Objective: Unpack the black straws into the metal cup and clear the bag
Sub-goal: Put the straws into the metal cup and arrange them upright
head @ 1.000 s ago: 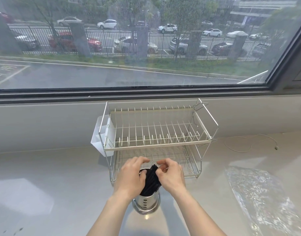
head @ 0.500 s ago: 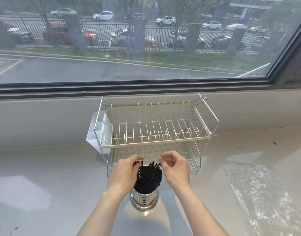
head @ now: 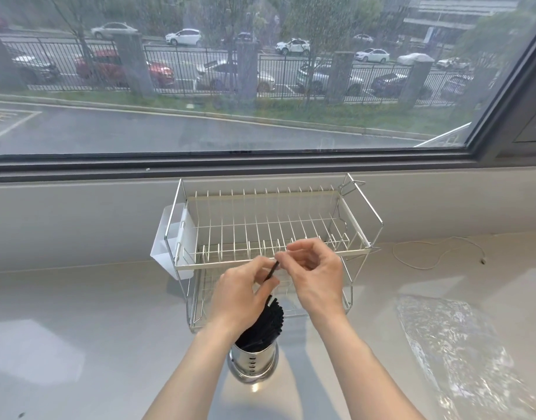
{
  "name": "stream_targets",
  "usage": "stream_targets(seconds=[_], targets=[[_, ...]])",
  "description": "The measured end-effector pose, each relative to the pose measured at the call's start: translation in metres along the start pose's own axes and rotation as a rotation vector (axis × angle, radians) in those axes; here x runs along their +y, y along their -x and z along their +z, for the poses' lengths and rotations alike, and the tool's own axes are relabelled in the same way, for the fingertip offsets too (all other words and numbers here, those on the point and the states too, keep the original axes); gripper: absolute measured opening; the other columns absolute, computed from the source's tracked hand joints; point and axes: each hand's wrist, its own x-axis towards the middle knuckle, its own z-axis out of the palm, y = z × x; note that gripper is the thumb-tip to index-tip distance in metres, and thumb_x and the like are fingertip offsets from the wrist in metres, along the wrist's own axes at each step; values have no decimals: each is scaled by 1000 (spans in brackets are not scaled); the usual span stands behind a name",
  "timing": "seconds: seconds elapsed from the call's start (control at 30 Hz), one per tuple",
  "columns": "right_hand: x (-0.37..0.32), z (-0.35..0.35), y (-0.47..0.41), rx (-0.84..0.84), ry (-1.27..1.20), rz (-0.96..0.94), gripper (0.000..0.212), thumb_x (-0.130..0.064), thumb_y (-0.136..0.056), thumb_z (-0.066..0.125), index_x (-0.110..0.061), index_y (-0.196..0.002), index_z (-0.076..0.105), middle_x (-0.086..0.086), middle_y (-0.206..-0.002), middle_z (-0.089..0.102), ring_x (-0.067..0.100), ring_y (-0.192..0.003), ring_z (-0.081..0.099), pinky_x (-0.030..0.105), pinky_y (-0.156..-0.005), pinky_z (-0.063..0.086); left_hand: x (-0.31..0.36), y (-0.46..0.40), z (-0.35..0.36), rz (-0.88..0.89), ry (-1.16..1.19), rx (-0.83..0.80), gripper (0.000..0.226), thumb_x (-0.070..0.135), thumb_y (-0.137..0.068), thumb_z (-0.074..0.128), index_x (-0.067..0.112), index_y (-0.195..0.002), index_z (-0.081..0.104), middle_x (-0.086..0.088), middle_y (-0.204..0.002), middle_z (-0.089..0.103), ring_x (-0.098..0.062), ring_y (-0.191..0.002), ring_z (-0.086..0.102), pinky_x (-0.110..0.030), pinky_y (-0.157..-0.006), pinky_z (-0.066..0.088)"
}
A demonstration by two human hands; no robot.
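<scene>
Pinching single black straw (head: 271,271) — left hand (head: 242,295), right hand (head: 316,275) — above metal cup (head: 252,363).

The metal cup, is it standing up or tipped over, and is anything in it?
Upright and filled: the metal cup stands on its base with black straws fanning from its mouth.

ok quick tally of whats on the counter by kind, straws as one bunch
metal cup: 1
bunch of black straws: 1
single black straw pinched between both hands: 1
clear plastic bag: 1
wire dish rack: 1
white cable: 1
total: 6
</scene>
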Motion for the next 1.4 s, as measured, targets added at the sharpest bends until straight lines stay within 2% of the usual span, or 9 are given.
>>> stream_targets(seconds=[0.13, 0.27, 0.37, 0.5, 0.67, 0.83, 1.0, 1.2, 1.4], targets=[[-18, 0, -1, -99, -88, 36, 33, -23, -70, 91, -26, -97, 73, -1, -90, 80, 14, -79, 76, 22, -69, 59, 11, -4, 0, -48, 147, 159, 29, 24, -90, 75, 46, -105, 64, 21, -80, 75, 1, -77, 71, -33, -75, 60], [-2, -11, 9, -270, 38, 301, 35, -39, -78, 85, -31, -108, 70, -3, -99, 79, 12, -93, 75, 31, -80, 61, 15, -2, -10, -103, 375, 269, 67, 11, -88, 76, 55, -130, 47, 16, -95, 77, -7, -75, 76, -25, -70, 61], [16, -15, 20, -343, 10, 446, 20, -31, -88, 77, -25, -107, 73, 4, -95, 80, 21, -84, 77, 31, -71, 60, 17, -4, -15, -147, 627, 370, 56, 4, -89, 74, 45, -121, 53, 7, -98, 78, -18, -77, 79, -29, -73, 63], [22, -19, 21, -161, -426, 513, 33, -12, -77, 82, -6, -107, 71, 14, -87, 79, 22, -68, 74, 28, -62, 60, 18, -6, -20, -195, 866, 488, 37, 5, -93, 71, 26, -119, 54, -6, -99, 79, -27, -79, 79, -29, -70, 62], [3, -23, 8, 71, -903, 391, 25, -5, -77, 77, -10, -101, 70, 13, -90, 78, 19, -73, 76, 26, -67, 62, 3, 1, -13, -382, 859, 529, 18, 17, -92, 73, 15, -103, 59, -7, -88, 80, -24, -85, 78, -35, -80, 63], [-10, -14, -4, 233, -330, 69, 14, -5, -86, 77, -17, -92, 78, 1, -75, 79, 8, -59, 68, 19, -60, 57, -30, 27, -3, -363, 156, 181, 10, 41, -98, 61, 34, -96, 67, 17, -102, 73, -10, -107, 65, -32, -92, 46], [19, 1, 19, -20, 173, -36, 19, -13, -81, 83, -32, -81, 80, -15, -76, 78, 1, -71, 72, 21, -71, 57, -51, 45, -5, -260, -226, -30, 44, 21, -98, 59, 41, -137, 56, 18, -134, 62, -11, -127, 56, -32, -101, 44], [58, 4, 47, -240, 464, 72, 24, -25, -84, 78, -38, -104, 78, -21, -116, 68, -5, -108, 60, 21, -94, 47, -46, 45, -6, -287, -328, 20, 23, 39, -92, 64, 40, -115, 59, 22, -113, 70, -9, -106, 67, -34, -82, 52], [65, -2, 38, -221, 521, 219, 19, -18, -86, 73, -25, -102, 81, -13, -94, 79, -1, -85, 71, 29, -87, 57, -45, 34, -2, -124, -274, -81, 48, 23, -93, 68, 44, -135, 55, 18, -126, 66, -12, -115, 63, -34, -95, 51]])
